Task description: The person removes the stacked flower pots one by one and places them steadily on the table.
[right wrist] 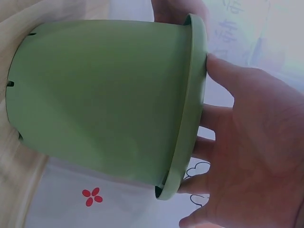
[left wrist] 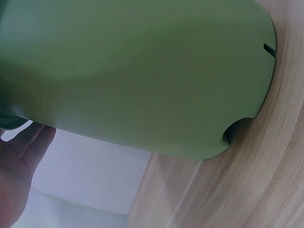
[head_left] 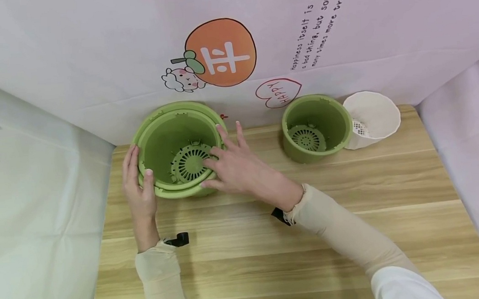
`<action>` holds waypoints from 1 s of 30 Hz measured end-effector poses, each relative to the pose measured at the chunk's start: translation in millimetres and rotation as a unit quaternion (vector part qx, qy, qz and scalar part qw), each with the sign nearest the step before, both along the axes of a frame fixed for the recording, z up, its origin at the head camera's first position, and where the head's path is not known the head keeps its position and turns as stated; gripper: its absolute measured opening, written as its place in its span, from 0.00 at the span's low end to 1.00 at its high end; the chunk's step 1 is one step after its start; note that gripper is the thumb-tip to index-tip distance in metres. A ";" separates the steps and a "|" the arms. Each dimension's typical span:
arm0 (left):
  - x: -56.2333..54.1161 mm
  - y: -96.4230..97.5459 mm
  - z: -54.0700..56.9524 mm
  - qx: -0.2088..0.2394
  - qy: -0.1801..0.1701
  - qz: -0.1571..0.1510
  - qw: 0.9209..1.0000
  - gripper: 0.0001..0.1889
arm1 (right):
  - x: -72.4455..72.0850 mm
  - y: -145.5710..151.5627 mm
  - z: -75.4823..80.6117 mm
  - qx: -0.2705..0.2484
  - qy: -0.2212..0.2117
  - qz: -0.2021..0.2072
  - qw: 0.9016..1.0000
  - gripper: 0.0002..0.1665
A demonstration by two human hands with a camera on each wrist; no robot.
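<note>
Two green plastic flower pots stand nested at the left, the inner pot sitting inside the larger outer pot. Slots pierce the inner pot's base. My left hand holds the left side of the rims, fingers along the outside and thumb over the edge. Spread fingers of my right hand rest at the right side of the rim, some of them reaching over the opening. In the right wrist view, the thumb touches the outer pot's rim. The left wrist view shows mostly the green outer wall.
A smaller green flower pot stands at the back right, beside a white pot with a perforated base. Behind them hangs a printed cloth. All the pots are on a wooden tabletop.
</note>
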State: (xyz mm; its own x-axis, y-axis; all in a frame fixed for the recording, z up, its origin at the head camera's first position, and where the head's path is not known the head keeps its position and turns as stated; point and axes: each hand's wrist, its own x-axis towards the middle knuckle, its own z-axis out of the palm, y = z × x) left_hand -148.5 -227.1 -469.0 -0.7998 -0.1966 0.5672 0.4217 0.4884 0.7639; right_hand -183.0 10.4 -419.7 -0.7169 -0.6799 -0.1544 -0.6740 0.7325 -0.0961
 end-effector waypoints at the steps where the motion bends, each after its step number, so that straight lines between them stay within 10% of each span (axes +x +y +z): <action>1: -0.5 -0.3 0.0 -0.001 0.002 0.000 1.000 0.31 | -1.1 -0.1 0.8 0.001 -0.004 0.001 1.000 0.42; 30: 1.1 -0.7 -0.7 -0.007 -0.011 -0.001 1.000 0.27 | -13.3 4.6 -8.2 -0.069 0.029 0.058 0.996 0.43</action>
State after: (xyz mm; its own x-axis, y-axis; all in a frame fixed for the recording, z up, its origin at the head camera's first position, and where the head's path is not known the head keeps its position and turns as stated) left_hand -147.4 -227.8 -469.7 -0.8121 -0.1877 0.5525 0.4060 0.4985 0.7660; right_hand -196.3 15.0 -427.9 -0.6377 -0.7702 -0.0151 -0.7603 0.6324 -0.1483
